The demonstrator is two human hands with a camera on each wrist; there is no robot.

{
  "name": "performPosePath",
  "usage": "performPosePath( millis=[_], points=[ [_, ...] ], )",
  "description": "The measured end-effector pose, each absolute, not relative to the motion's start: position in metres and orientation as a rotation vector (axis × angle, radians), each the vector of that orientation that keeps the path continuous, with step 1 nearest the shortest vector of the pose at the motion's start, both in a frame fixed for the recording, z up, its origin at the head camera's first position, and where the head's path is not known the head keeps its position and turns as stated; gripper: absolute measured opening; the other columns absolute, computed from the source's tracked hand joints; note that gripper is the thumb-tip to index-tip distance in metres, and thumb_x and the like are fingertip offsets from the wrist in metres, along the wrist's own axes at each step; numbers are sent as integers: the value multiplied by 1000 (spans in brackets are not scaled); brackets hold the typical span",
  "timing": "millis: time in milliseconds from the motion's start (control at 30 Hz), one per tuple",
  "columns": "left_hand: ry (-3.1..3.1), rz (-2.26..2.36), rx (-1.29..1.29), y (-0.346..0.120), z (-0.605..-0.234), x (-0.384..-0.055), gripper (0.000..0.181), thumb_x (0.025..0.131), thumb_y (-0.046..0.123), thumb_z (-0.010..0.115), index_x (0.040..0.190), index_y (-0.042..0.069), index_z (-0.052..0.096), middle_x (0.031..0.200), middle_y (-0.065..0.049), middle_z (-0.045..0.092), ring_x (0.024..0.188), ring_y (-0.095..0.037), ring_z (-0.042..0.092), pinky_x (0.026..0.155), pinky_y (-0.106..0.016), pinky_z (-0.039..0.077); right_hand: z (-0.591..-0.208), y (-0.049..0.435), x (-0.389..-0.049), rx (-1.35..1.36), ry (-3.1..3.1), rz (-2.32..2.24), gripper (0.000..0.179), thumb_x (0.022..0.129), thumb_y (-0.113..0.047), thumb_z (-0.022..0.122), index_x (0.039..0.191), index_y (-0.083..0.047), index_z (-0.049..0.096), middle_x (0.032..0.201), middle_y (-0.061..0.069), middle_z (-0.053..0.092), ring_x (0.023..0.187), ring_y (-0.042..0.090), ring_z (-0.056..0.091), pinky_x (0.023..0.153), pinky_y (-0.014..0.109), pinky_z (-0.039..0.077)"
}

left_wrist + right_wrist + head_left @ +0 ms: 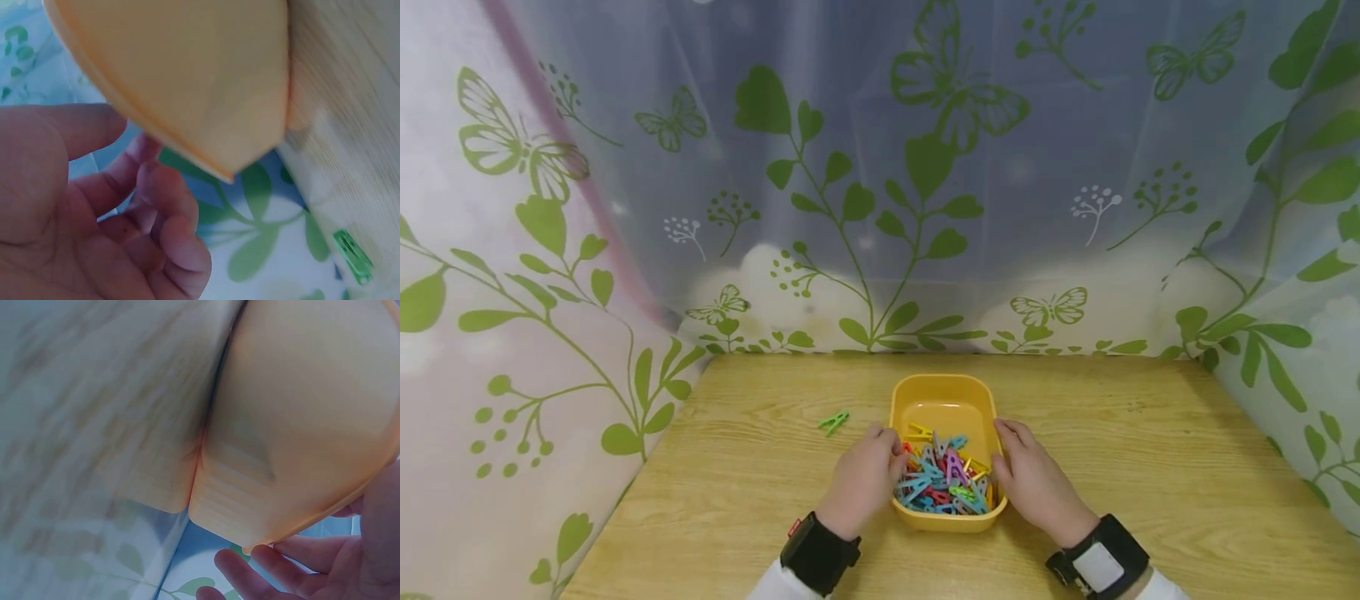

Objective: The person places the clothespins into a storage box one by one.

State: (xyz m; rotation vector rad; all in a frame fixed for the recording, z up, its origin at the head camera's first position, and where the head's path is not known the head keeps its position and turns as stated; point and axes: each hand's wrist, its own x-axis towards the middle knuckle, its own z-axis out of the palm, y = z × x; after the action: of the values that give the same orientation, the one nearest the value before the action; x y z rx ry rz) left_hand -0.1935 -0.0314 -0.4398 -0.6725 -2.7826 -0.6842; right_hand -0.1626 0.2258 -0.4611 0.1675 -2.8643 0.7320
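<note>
A yellow plastic basin (946,522) stands on the table, with many colourful clothespins (953,467) heaped in its near half. On its left side, my left hand (861,479) pinches the rim between thumb and fingers. The right hand (1041,483) holds the opposite rim, its thumb over the edge. From the left wrist, the basin's outer wall (200,81) fills the top, above curled fingers. In the right wrist view, fingertips touch beneath the rim of the basin (294,425). One green clothespin (833,422) lies on the table, left of the basin.
The wooden table (737,483) reaches back to a hanging curtain (850,208) printed with green leaves and butterflies. Curtain panels also close off the left and right sides. A dark band with a device sits on each wrist.
</note>
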Motion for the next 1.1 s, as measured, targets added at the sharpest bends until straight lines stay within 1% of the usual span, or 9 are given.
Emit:
performPosePath(
  millis=[100, 200, 333, 467, 533, 633, 800, 967, 1100],
  points=[
    [-2738, -676, -555, -45, -446, -206, 16, 96, 17, 73, 91, 8, 60, 88, -4, 49, 66, -13, 47, 55, -26, 40, -461, 226, -163, 162, -2868, 735, 55, 105, -19, 53, 151, 9, 42, 153, 29, 43, 136, 46, 52, 109, 58, 44],
    [-2741, -610, -418, -63, -457, -220, 19, 95, 19, 75, 97, 4, 62, 92, -10, 52, 72, -21, 51, 58, -32, 45, -461, 226, -163, 165, -2863, 731, 55, 105, -19, 54, 151, 9, 42, 153, 28, 44, 136, 46, 52, 109, 58, 44],
    [-2851, -592, -261, -86, -471, -233, 32, 94, 22, 75, 112, -3, 64, 104, -19, 55, 82, -32, 58, 63, -44, 52, -461, 226, -163, 173, -2859, 728, 54, 105, -18, 54, 151, 9, 43, 153, 29, 44, 136, 46, 52, 109, 58, 44],
    [-2931, -659, -180, -101, -476, -240, 43, 95, 23, 73, 126, -3, 63, 115, -26, 56, 89, -42, 60, 68, -54, 54, -461, 226, -163, 175, -2858, 728, 54, 105, -18, 55, 150, 9, 43, 153, 29, 44, 136, 46, 52, 109, 58, 44],
    [-2952, -677, -171, -105, -477, -242, 44, 95, 24, 73, 129, -2, 62, 119, -26, 56, 92, -44, 60, 70, -56, 54, -462, 226, -163, 173, -2861, 730, 54, 105, -19, 54, 151, 9, 43, 153, 28, 44, 136, 46, 52, 109, 58, 44],
    [-2976, -672, -182, -108, -476, -244, 43, 96, 25, 72, 131, 1, 63, 123, -25, 58, 96, -45, 60, 72, -57, 54, -462, 227, -163, 166, -2865, 733, 54, 105, -19, 54, 151, 8, 42, 154, 28, 43, 137, 45, 51, 109, 58, 43],
    [-2985, -652, -192, -107, -477, -247, 41, 96, 25, 72, 130, 3, 64, 122, -22, 60, 99, -45, 60, 74, -57, 54, -462, 227, -163, 156, -2869, 740, 54, 106, -19, 53, 151, 8, 42, 154, 29, 43, 137, 46, 51, 109, 58, 43],
    [-2975, -663, -215, -109, -476, -247, 39, 95, 22, 74, 125, -1, 65, 117, -24, 62, 94, -45, 63, 73, -56, 55, -461, 225, -163, 172, -2864, 750, 54, 106, -19, 54, 151, 9, 42, 153, 29, 44, 136, 45, 52, 109, 58, 44],
    [-2977, -614, -266, -107, -470, -252, 34, 93, 19, 75, 118, -3, 66, 107, -22, 64, 86, -39, 66, 70, -51, 55, -461, 226, -161, 171, -2859, 739, 54, 106, -19, 54, 151, 8, 43, 153, 28, 44, 136, 45, 52, 109, 57, 44]
  ],
)
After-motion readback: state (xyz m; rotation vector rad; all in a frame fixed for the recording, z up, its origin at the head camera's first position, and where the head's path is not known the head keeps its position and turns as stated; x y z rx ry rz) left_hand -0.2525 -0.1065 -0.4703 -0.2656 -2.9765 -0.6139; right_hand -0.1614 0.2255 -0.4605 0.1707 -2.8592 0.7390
